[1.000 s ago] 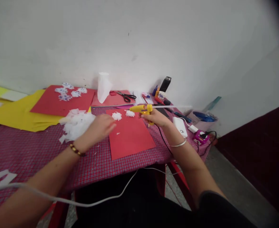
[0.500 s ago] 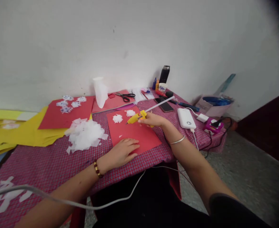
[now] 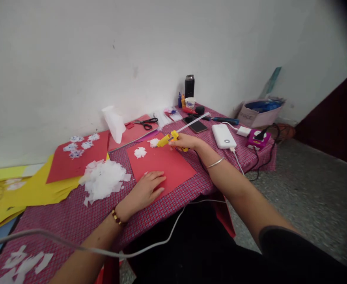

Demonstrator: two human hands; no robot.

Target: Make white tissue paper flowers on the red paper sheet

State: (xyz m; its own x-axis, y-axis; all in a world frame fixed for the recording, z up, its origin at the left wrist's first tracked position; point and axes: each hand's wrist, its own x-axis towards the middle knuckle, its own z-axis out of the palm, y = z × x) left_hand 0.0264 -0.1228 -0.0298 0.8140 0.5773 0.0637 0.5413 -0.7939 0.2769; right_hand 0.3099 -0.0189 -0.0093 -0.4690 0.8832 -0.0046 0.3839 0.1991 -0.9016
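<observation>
My right hand point(image 3: 183, 142) is wrapped round a yellow hot glue gun point(image 3: 163, 141), and a long clear glue stick point(image 3: 193, 122) juts out of its back end. The gun's nozzle is beside a white paper flower point(image 3: 153, 142) on the red paper sheet point(image 3: 173, 169); whether it touches the flower I cannot tell. A second white flower point(image 3: 140, 152) sits to the left on the same sheet. My left hand point(image 3: 147, 188) lies flat on the sheet's near left edge, fingers stretched out, holding nothing.
A pile of white tissue pieces point(image 3: 104, 179) lies left of the sheet. Behind are scissors point(image 3: 146, 123) and a red sheet with several blue-white flowers point(image 3: 58, 167). A phone point(image 3: 197, 126), a white power bank point(image 3: 223, 136) and a purple plug adapter point(image 3: 254, 144) stand to the right. A white cable point(image 3: 150, 251) crosses in front.
My right hand has moved the glue gun, bringing its nozzle from open paper to beside the farther white flower. My left hand stays flat on the sheet. The camera view has shifted.
</observation>
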